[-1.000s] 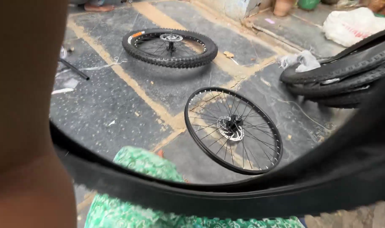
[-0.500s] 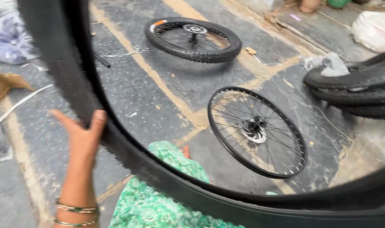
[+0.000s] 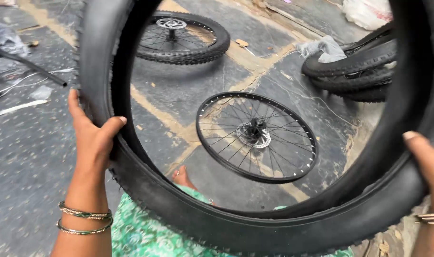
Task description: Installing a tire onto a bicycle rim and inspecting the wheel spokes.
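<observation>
I hold a big black bike tyre [image 3: 255, 228] up in front of me with both hands, above the floor. My left hand [image 3: 90, 138] grips the left side of the tyre, with the thumb on the inner edge and the fingers [image 3: 74, 102] wrapped round the outside. My right hand [image 3: 429, 162] holds the right side, thumb pressed on the rubber; I cannot see its other fingers. Thin bangles [image 3: 83, 221] sit on my left wrist. Under the tyre is my green patterned dress [image 3: 141, 233], and one bare foot [image 3: 182, 177] pokes out on the stone floor [image 3: 31, 157].

Through the ring of the tyre I see a bare wheel [image 3: 256, 137] with thin spokes, lying flat on the floor. Farther away, near the top, lies a second wheel [image 3: 179, 37] with a knobby tyre on it. At the right is a pile of black tyres [image 3: 355, 71] with a grey rag [image 3: 322, 47] just beside it. A white bag [image 3: 364, 12] sits in the far right corner. At the far left lies crumpled clear plastic [image 3: 5, 40].
</observation>
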